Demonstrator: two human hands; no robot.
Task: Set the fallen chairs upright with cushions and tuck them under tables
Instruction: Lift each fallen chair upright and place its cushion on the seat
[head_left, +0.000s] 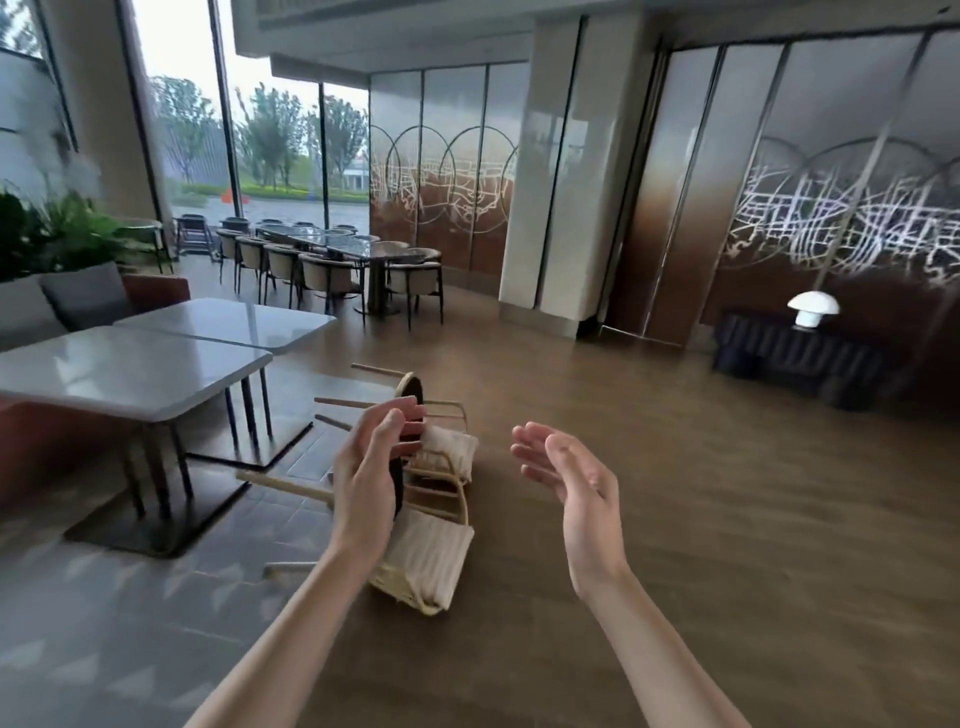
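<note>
Two light wooden chairs lie on their sides on the floor, legs pointing left toward the tables. The nearer chair (431, 561) shows a cream ribbed cushion on its back; the farther chair (447, 447) lies just behind it with a cream cushion too. My left hand (371, 467) is raised in front of the chairs, fingers apart, holding nothing. My right hand (569, 480) hovers to the right of them, palm turned inward, fingers spread and empty. Two white square tables (130, 369) stand side by side to the left.
A sofa with a grey pillow (85, 299) and plants sits behind the white tables. A long dark table with several chairs (358, 254) stands at the back by the windows. A dark sideboard with a white lamp (810, 309) is at the right wall. Wooden floor stretches to the right.
</note>
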